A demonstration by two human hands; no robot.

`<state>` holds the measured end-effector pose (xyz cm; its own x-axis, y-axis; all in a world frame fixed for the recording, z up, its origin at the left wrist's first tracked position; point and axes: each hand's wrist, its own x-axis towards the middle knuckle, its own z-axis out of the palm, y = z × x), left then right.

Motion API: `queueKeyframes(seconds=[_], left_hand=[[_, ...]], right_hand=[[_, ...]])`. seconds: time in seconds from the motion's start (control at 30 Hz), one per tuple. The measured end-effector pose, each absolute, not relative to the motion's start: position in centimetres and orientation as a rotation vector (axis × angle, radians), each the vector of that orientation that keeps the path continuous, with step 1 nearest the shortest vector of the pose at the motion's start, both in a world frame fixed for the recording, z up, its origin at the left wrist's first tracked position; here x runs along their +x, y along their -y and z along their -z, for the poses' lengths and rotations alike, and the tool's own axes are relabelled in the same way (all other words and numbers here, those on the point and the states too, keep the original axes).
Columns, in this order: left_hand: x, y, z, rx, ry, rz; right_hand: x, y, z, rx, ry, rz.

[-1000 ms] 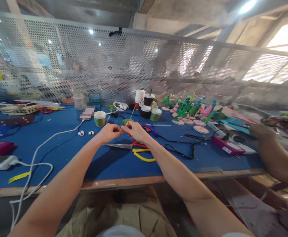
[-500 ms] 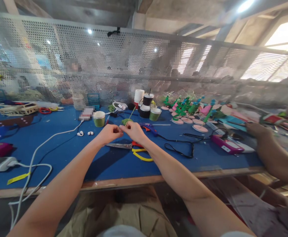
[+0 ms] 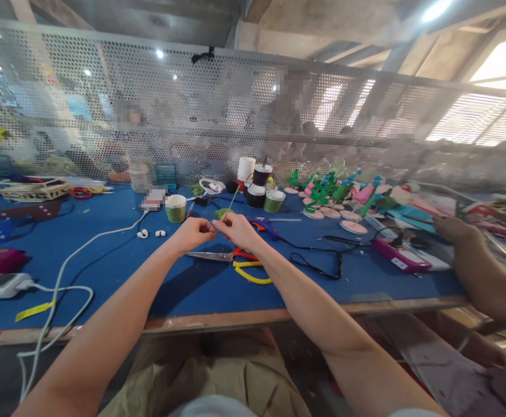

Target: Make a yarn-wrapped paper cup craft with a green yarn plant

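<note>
My left hand (image 3: 195,233) and my right hand (image 3: 237,230) meet fingertip to fingertip above the table, both closed in a pinch. A thin green strand, perhaps yarn (image 3: 234,197), rises at a slant from the fingers of my right hand. Just behind them lies a green bundle (image 3: 223,213), partly covered by the hand. What my left fingertips pinch is too small to make out. Below my hands lie scissors (image 3: 253,275) with yellow and red handles, partly behind my right forearm. A blue glue gun (image 3: 268,227) is just right of my right hand.
Green-wrapped cups (image 3: 176,209) and stacked black and white cups (image 3: 256,194) stand behind. Earbuds (image 3: 142,234) and a white cable (image 3: 101,236) lie left. Right are craft flowers on pink discs (image 3: 354,226), a magenta device (image 3: 400,255) and another person's arm (image 3: 481,260).
The view has shifted slightly. My hands stay pinched together in nearly the same place, with the green strand still rising from the right one.
</note>
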<state>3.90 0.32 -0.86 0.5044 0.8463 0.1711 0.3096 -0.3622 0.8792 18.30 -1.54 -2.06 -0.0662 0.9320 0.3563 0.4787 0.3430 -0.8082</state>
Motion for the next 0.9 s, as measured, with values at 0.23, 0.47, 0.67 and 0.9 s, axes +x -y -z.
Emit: queueKeyframes(seconds=[0.23, 0.47, 0.67, 0.9], left_hand=[[3.97, -0.35, 0.93, 1.925, -0.962, -0.814], [4.0, -0.37, 1.09, 1.933, -0.962, -0.801], [3.84, -0.4, 1.02, 1.922, -0.967, -0.791], [3.94, -0.5, 0.99, 1.983, -1.022, -0.832]], right_hand=[[18.1, 1.25, 2.1, -1.313, 1.679, -0.489], [18.03, 1.26, 2.18, -1.321, 1.662, -0.45], [18.25, 1.61, 2.08, -1.231, 1.766, -0.636], [18.19, 1.48, 2.04, -1.281, 1.716, -0.534]])
